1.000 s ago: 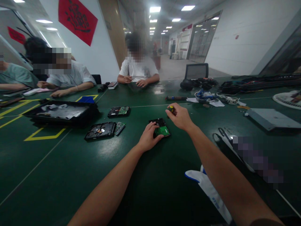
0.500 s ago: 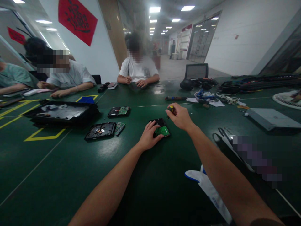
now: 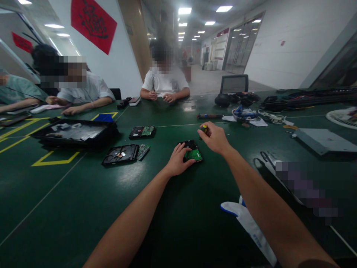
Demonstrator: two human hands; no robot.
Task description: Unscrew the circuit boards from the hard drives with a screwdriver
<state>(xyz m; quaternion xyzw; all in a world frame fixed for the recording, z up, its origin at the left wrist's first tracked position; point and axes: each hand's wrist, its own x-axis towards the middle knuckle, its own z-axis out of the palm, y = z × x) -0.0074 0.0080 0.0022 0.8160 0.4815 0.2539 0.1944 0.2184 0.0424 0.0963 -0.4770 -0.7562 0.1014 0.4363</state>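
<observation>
- Laying the left hand (image 3: pixel 179 160) over a black, flat, rectangular hard drive with a bright green circuit board (image 3: pixel 196 154), near the middle of the dark green, glossy tabletop (image 3: pixel 69 208); keeping fingers apart, with thumb spread away across the near side of the drive;
- Holding a short yellow-and-black tool handle (image 3: pixel 205 128), probably of a screwdriver, in the right hand (image 3: pixel 216 137), with thumb and fingers clamped on it, just beyond the drive's far right corner; cannot tell where the tip sits, or whether touching the drive;
- Judging by the parts, partway through work on several drives; at left, beside an open black drive casing (image 3: pixel 119 155), showing a small loose green-grey circuit board (image 3: pixel 143 152), so apparently done there;
- Under the left hand, showing the green board on the drive, so seemingly not yet done; cannot tell the state of any screws;
- Farther left, showing a second black drive with a partial green board (image 3: pixel 142 132), out of either hand's touch;
- Sitting well inside the table's far edge with the drive; having open tabletop on the near side, and some between drive and loose board;
- Tighter at near right, with a white, blue-edged fabric glove (image 3: pixel 252 227) partly behind the right forearm; well apart at far left, a shallow black plastic tray (image 3: pixel 92 131).
</observation>
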